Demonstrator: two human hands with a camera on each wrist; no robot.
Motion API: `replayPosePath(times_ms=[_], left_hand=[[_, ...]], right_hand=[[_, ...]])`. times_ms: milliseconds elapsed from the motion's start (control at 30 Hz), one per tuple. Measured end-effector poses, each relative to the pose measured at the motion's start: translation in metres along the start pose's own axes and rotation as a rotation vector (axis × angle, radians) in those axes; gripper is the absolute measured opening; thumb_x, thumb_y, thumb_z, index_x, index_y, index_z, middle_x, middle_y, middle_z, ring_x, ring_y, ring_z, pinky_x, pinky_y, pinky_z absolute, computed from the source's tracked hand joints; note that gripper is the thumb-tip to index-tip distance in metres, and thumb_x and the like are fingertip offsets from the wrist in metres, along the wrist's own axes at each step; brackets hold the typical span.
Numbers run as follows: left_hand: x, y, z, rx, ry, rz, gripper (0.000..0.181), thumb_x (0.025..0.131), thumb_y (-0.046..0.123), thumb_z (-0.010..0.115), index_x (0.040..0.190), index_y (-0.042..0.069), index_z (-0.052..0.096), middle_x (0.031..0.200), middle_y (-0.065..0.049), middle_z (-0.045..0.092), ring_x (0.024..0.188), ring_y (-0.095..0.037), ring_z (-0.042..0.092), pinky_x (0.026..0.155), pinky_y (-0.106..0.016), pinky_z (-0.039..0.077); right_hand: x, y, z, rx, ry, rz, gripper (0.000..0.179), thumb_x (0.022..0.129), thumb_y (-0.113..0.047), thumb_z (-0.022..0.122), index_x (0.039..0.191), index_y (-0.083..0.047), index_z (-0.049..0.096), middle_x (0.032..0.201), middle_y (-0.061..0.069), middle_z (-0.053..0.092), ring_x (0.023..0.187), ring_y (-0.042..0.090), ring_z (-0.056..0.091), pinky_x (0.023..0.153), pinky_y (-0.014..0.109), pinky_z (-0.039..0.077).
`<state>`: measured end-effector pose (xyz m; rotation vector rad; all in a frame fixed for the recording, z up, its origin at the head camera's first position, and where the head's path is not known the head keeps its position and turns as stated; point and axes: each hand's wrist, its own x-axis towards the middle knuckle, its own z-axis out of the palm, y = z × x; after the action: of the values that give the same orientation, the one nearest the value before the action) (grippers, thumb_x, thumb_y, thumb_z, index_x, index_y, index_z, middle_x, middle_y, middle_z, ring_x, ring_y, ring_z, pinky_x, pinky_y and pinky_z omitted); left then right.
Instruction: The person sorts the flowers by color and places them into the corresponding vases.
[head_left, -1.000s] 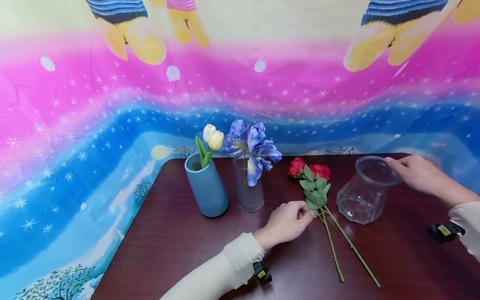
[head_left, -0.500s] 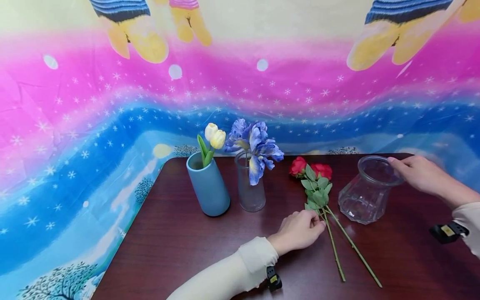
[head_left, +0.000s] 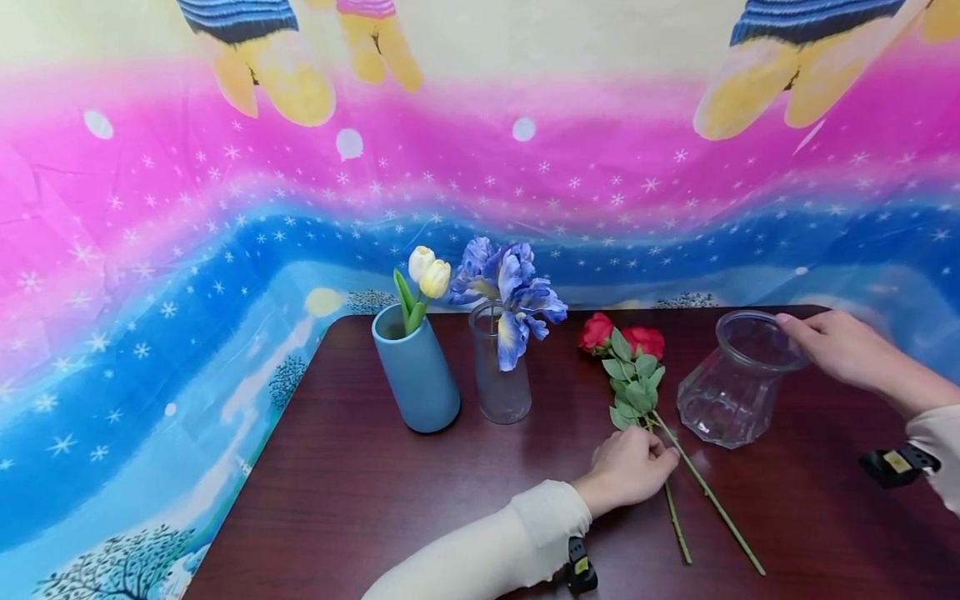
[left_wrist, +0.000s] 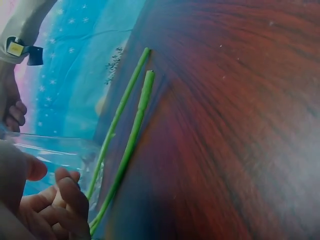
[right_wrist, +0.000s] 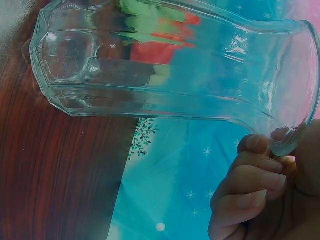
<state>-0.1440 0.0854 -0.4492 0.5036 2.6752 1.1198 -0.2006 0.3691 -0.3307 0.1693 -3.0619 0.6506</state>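
Two red roses [head_left: 641, 342] with green leaves lie on the table, their long stems [head_left: 712, 493] pointing towards me and slightly right. Over one stem is my left hand [head_left: 630, 468], just below the leaves. In the left wrist view its thumb stands apart from the loosely bent fingers [left_wrist: 70, 195], beside the two green stems [left_wrist: 131, 131]. At the right, my right hand [head_left: 847, 350] pinches the rim of a clear flared glass vase [head_left: 723, 408]. The right wrist view shows the thumb inside that rim and the curled fingers [right_wrist: 255, 185] outside.
To the left stand a blue vase [head_left: 420, 383] with white tulips [head_left: 431, 273] and a narrow glass vase [head_left: 502, 396] with a blue-purple iris [head_left: 513, 292]. The dark wooden table [head_left: 360, 517] ends at the back near a printed cloth backdrop [head_left: 480, 158].
My left hand has moved right and towards me, from beside the leaves to over a rose stem. My right hand keeps its hold on the glass vase's rim.
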Motion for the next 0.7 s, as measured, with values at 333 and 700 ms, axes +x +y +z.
replayPosePath(times_ms=[333,700], left_hand=[[0.006,0.004,0.016,-0.257,0.030,-0.155,0.031,0.093,0.032,0.063,0.066,0.017,0.070,0.040,0.008,0.051,0.031,-0.006,0.046,0.042,-0.022,0.040],[0.012,0.010,0.029,-0.574,-0.014,-0.304,0.026,0.092,0.015,0.061,0.068,0.006,0.069,0.041,0.004,0.050,0.032,-0.007,0.040,0.036,-0.023,0.029]], right_hand=[[-0.001,-0.002,-0.002,-0.013,-0.017,-0.003,0.059,0.111,-0.035,0.028,0.070,-0.007,0.059,0.060,-0.002,0.042,0.052,0.009,0.034,0.054,0.029,0.029],[-0.001,-0.003,-0.002,-0.013,-0.012,-0.007,0.058,0.111,-0.034,0.029,0.069,-0.008,0.059,0.059,-0.002,0.040,0.052,0.009,0.033,0.054,0.029,0.028]])
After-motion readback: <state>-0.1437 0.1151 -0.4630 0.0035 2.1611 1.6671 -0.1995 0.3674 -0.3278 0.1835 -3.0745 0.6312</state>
